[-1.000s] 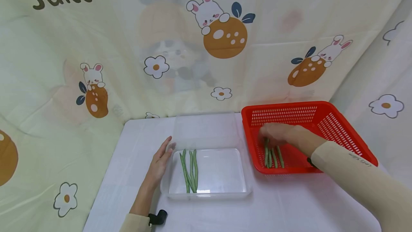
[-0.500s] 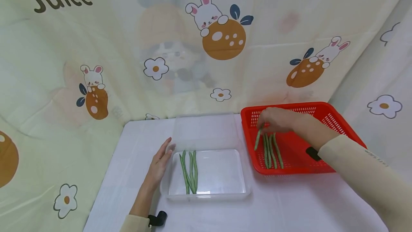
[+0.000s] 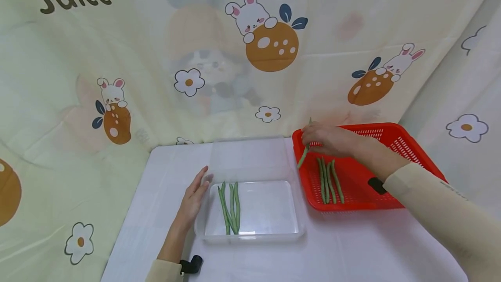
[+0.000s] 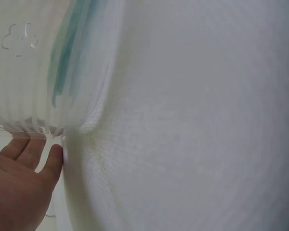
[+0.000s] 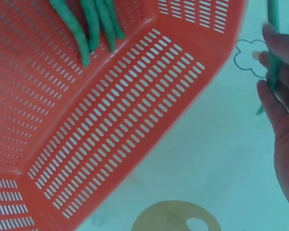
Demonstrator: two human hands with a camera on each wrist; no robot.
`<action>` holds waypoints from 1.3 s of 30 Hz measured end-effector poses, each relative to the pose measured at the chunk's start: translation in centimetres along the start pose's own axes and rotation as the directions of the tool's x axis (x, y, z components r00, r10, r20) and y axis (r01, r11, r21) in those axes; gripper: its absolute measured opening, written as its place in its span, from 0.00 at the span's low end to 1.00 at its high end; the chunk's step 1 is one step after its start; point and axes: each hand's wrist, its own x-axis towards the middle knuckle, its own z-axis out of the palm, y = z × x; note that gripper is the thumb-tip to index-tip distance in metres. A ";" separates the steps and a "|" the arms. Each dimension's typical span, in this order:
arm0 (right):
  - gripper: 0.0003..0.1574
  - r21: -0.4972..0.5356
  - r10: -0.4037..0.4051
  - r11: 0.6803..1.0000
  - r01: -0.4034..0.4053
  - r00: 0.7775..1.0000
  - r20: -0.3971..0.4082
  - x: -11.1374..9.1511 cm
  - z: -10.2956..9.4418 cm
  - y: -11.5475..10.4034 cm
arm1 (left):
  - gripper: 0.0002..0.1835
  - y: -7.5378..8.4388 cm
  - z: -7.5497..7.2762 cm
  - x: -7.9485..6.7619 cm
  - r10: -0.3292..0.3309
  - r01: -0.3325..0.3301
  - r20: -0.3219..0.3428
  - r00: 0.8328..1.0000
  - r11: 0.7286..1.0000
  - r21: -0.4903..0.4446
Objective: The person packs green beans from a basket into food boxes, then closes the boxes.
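Note:
My right hand (image 3: 328, 139) pinches a green bean (image 3: 303, 156) above the left rim of the red basket (image 3: 375, 203). In the right wrist view the same hand (image 5: 286, 91) holds the bean between thumb and fingers. Several green beans (image 3: 327, 182) lie side by side in the basket. On the left, my left hand (image 3: 192, 197) rests with relaxed fingers against the side of a clear plastic box (image 3: 270, 237); the left wrist view shows its fingertips (image 4: 54, 156) at the box wall. Several more beans (image 3: 231, 208) lie lengthwise in the box's left part.
Behind the box stands a clear lid-like panel (image 3: 248, 153), perhaps its lid. A white cloth covers the table (image 3: 250, 264). A printed curtain (image 3: 148, 55) hangs along the back and sides, close behind the basket.
My right hand has risen from the beans in the basket and moved left to the rim, lifting one bean with it. The left hand and the box have stayed in place.

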 end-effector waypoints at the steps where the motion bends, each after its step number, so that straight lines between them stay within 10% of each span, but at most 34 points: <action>1: 0.23 -0.003 0.007 1.000 -0.007 1.000 -0.011 0.1 -0.1 0.0 | 0.28 0.0 0.0 0.0 0.001 -0.001 0.001 1.000 1.000 -0.001; 10: 0.24 0.105 0.002 0.995 0.002 0.999 -0.032 1.9 -0.1 -2.3 | 0.28 0.0 0.0 0.1 -0.002 0.002 0.003 1.000 1.000 -0.003; 29: 0.16 0.055 -0.285 0.954 0.295 0.947 -0.147 6.6 2.4 -7.4 | 0.28 0.0 -0.1 0.1 -0.006 0.006 -0.006 1.000 1.000 -0.014; 39: 0.15 0.113 -0.307 0.944 0.310 0.950 -0.051 7.9 3.6 -10.0 | 0.28 -0.1 -0.1 0.1 -0.007 0.006 -0.010 1.000 1.000 -0.018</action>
